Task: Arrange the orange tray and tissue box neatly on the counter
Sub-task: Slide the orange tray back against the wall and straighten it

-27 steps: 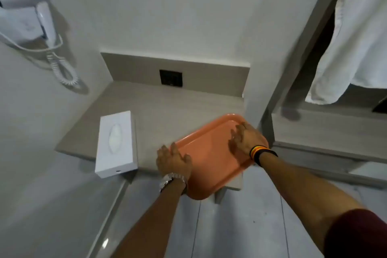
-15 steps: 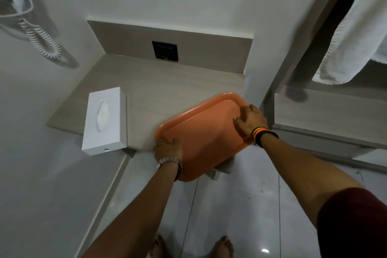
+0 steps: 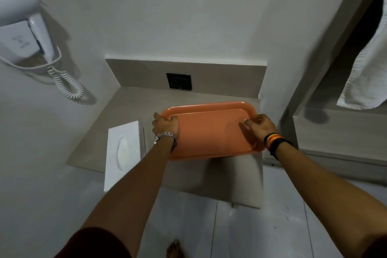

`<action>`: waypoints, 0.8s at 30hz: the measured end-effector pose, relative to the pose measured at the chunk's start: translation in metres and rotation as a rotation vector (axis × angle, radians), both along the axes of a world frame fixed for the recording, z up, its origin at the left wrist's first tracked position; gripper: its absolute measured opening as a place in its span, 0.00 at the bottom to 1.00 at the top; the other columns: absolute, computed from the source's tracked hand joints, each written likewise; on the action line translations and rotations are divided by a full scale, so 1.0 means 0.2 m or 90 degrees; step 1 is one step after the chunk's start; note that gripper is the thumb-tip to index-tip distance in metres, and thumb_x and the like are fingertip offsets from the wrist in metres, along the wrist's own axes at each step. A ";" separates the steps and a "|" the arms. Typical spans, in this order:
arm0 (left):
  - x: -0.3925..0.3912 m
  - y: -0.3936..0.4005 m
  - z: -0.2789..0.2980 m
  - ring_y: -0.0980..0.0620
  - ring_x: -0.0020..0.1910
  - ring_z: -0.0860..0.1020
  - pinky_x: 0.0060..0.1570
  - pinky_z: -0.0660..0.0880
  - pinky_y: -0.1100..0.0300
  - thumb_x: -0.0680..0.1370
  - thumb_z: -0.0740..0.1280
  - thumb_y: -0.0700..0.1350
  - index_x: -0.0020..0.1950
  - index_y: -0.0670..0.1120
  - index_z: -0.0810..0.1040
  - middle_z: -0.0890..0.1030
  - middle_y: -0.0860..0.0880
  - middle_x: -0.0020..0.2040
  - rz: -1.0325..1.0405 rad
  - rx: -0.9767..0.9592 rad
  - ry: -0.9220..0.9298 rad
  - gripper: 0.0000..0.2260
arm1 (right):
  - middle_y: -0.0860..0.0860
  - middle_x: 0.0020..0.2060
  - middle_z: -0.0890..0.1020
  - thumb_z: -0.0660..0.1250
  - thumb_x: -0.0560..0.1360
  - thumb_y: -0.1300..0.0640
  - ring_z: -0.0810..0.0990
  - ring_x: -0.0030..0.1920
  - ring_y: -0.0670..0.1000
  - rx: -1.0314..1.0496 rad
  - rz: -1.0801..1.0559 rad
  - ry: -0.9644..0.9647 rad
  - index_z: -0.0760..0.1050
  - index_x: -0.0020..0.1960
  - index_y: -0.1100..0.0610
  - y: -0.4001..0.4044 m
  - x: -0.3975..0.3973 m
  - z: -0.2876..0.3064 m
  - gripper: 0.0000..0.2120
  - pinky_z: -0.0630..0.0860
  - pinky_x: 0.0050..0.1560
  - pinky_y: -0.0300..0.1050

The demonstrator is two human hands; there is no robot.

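The orange tray (image 3: 209, 130) lies flat on the beige counter (image 3: 134, 107), its long side parallel to the back wall, pushed toward the right corner. My left hand (image 3: 165, 124) grips the tray's left rim, a metal watch on the wrist. My right hand (image 3: 259, 126) holds the tray's right rim, with striped bands on the wrist. The white tissue box (image 3: 124, 151) sits left of the tray, tissue showing in its oval slot, its near end hanging over the counter's front edge.
A black socket plate (image 3: 179, 81) is in the backsplash behind the tray. A wall-mounted white hair dryer (image 3: 23, 37) with coiled cord hangs at left. A white towel (image 3: 364, 73) hangs at right above a lower shelf. A wall panel (image 3: 272, 81) bounds the counter's right side.
The tray was skewed and overhanging the front edge; both hands have turned it square and slid it back fully onto the counter. The tissue box has not moved.
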State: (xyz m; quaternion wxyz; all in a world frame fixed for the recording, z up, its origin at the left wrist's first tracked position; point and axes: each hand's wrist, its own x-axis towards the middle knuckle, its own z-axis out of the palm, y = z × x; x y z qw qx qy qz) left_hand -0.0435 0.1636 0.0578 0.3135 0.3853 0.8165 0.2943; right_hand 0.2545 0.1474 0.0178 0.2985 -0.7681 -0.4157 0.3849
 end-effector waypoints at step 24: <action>-0.53 0.66 -0.37 0.38 0.77 0.63 0.75 0.62 0.43 0.80 0.61 0.54 0.83 0.43 0.53 0.62 0.39 0.80 -0.368 0.009 0.220 0.34 | 0.62 0.67 0.77 0.68 0.78 0.47 0.76 0.66 0.65 0.040 -0.100 -0.161 0.71 0.69 0.60 0.28 -0.66 -0.18 0.25 0.72 0.69 0.63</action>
